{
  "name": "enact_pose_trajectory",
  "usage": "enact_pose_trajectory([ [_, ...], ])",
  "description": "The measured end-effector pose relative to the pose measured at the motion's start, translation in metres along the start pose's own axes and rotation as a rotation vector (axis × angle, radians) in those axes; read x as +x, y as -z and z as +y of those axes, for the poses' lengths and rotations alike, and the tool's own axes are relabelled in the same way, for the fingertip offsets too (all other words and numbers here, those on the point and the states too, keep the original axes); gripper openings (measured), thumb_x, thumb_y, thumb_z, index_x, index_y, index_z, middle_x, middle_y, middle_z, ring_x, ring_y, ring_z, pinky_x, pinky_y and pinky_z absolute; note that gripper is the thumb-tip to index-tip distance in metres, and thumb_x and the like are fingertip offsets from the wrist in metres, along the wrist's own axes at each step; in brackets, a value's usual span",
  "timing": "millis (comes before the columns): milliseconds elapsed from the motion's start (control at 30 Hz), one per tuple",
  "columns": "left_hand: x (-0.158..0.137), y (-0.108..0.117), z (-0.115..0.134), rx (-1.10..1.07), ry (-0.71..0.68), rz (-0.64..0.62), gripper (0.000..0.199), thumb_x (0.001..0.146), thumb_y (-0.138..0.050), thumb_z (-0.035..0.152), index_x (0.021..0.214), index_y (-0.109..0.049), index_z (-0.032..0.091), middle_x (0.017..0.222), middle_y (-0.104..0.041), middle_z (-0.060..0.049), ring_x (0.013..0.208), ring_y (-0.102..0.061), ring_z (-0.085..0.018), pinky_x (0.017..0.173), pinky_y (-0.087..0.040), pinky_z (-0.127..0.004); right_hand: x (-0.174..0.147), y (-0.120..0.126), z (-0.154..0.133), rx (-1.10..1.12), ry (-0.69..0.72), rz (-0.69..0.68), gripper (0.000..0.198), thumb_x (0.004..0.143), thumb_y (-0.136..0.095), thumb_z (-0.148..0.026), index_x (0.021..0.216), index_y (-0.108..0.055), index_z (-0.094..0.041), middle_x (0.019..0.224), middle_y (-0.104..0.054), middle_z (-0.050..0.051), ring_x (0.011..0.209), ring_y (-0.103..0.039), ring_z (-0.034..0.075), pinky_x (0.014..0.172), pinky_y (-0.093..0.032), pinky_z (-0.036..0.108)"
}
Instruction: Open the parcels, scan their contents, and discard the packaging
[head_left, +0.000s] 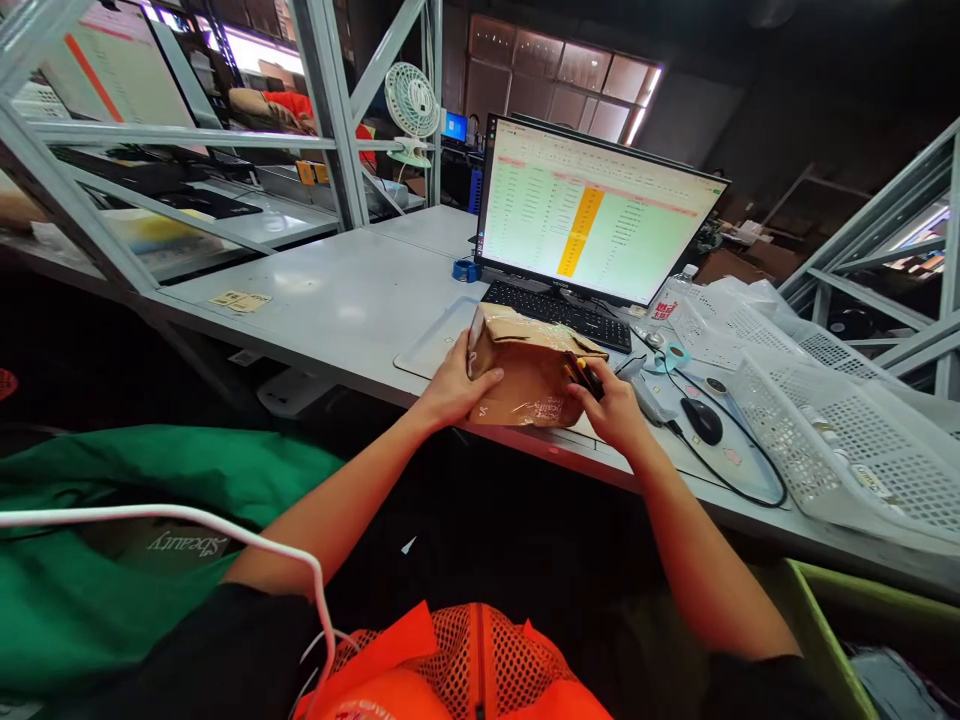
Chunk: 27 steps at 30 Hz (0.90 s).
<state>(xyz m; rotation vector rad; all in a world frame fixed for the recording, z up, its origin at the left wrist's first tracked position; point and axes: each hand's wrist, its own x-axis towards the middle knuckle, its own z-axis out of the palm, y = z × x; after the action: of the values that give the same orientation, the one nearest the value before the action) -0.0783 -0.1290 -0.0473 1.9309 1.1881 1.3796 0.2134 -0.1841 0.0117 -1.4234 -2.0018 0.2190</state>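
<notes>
A brown cardboard box (517,375) with shiny clear tape and pale printing is held up at the table's front edge. Its top flaps look crumpled and partly raised. My left hand (455,388) is closed on the box's left side, thumb across the front face. At the right end of the box, my right hand (611,405) is closed around a black-and-yellow box cutter (583,374). The cutter lies against the box's upper right corner; its blade cannot be made out. What the box contains is hidden.
Behind the box stand a keyboard (555,312) and a monitor (592,215). To the right are a mouse (702,420), cables, a handheld scanner (646,392) and white plastic baskets (847,440). A blue tape roll (466,270) sits beside the monitor. A green bin (806,610) stands low at right.
</notes>
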Motion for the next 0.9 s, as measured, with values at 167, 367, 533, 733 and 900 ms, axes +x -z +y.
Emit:
enact_pose_trajectory([
  [167,0.000,0.019,0.016,0.262,-0.247,0.155,0.113,0.077,-0.087,0.048,0.169,-0.027,0.022,0.147,-0.053,-0.018,0.137,-0.052,-0.040,0.118,-0.045,-0.059,-0.015,0.019,-0.002,0.248,-0.125,-0.110,0.047,0.099,-0.059,-0.058,0.130,-0.056,-0.022,0.078,-0.068,-0.001,0.058,-0.069,0.020,0.058,-0.056,0.032],
  [367,-0.010,0.024,0.019,0.359,-0.529,0.075,0.111,0.079,-0.085,0.049,0.169,-0.027,0.022,0.142,-0.054,-0.018,0.128,-0.055,-0.039,0.112,-0.049,-0.056,0.003,0.040,-0.028,0.354,-0.163,-0.209,0.049,0.099,-0.053,-0.073,0.094,-0.054,-0.024,0.058,-0.055,-0.005,0.043,-0.058,0.015,0.040,-0.041,0.023],
  [533,-0.016,0.019,0.019,0.421,-0.583,0.038,0.108,0.079,-0.082,0.044,0.170,-0.027,0.022,0.142,-0.054,-0.020,0.128,-0.054,-0.041,0.110,-0.048,-0.060,0.025,0.043,-0.057,0.271,-0.160,-0.289,0.042,0.102,-0.053,-0.065,0.092,-0.055,-0.024,0.057,-0.056,-0.004,0.041,-0.056,0.016,0.036,-0.035,0.023],
  [733,-0.019,0.027,0.002,0.427,-0.615,0.108,0.110,0.084,-0.079,0.038,0.173,-0.016,0.025,0.140,-0.054,-0.018,0.121,-0.057,-0.037,0.103,-0.053,-0.054,-0.005,0.024,-0.065,0.204,-0.124,-0.407,0.043,0.106,-0.048,-0.061,0.084,-0.056,-0.024,0.058,-0.057,-0.003,0.045,-0.053,0.014,0.045,-0.035,0.025],
  [900,-0.020,0.029,-0.005,0.424,-0.588,0.115,0.112,0.082,-0.083,0.041,0.173,-0.019,0.025,0.140,-0.055,-0.018,0.122,-0.056,-0.038,0.106,-0.052,-0.054,-0.027,0.032,-0.047,0.046,-0.007,-0.343,0.044,0.107,-0.048,-0.058,0.093,-0.070,-0.023,0.074,-0.068,0.002,0.063,-0.059,0.018,0.061,-0.041,0.028],
])
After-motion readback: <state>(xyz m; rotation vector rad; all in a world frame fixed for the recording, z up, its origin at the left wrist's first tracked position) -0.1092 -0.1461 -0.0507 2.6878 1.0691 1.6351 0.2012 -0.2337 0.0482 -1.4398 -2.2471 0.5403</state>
